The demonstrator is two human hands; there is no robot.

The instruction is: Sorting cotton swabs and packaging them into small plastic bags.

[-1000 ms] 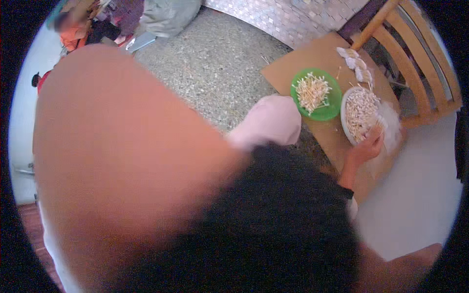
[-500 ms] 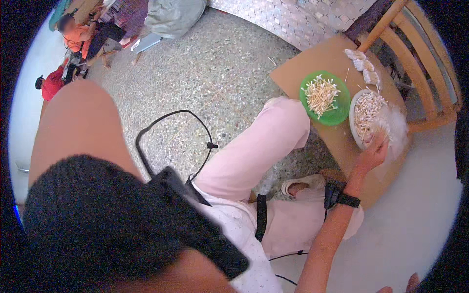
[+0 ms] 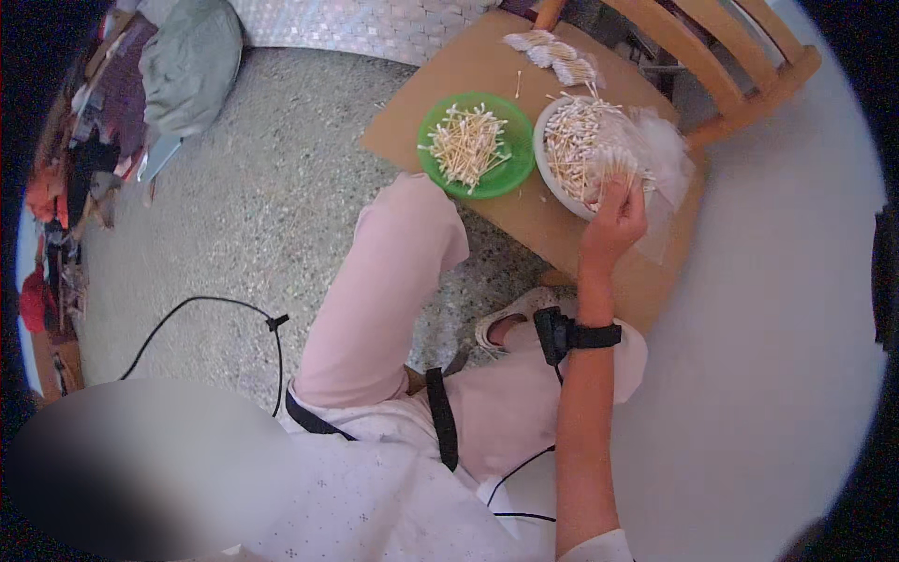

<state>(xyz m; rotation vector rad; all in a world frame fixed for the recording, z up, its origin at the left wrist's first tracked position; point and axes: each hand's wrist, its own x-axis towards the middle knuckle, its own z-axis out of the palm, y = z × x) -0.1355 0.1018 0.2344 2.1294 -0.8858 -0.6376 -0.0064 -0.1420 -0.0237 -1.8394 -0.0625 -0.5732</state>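
Note:
My right hand [image 3: 618, 211] reaches to the near right side of a white oval bowl [image 3: 540, 155] and is closed in a pinch on a small bunch of cotton swabs [image 3: 620, 169]. Many loose cotton swabs [image 3: 569, 131] fill the bowl. A crumpled clear plastic bag [image 3: 660, 145] covers its right side and partly hides the contents. To the left, a green plate [image 3: 518, 169] carries a pile of cotton swabs [image 3: 466, 145]. Beyond the bowl lie several small bundles of cotton swabs [image 3: 557, 58]. My left hand does not show.
Everything stands on a brown board [image 3: 459, 56] in front of a wooden chair back [image 3: 721, 56]. One stray swab [image 3: 519, 84] lies behind the plate. My knee [image 3: 417, 215] is close to the board. A black cable [image 3: 197, 300] loops over the speckled floor [image 3: 253, 187]. A large blurred shape [image 3: 159, 468] fills the lower left.
The view has shifted, so the board appears further left and higher. The large bare limb and black strap on the left are out of view. My right hand stays at the white bowl.

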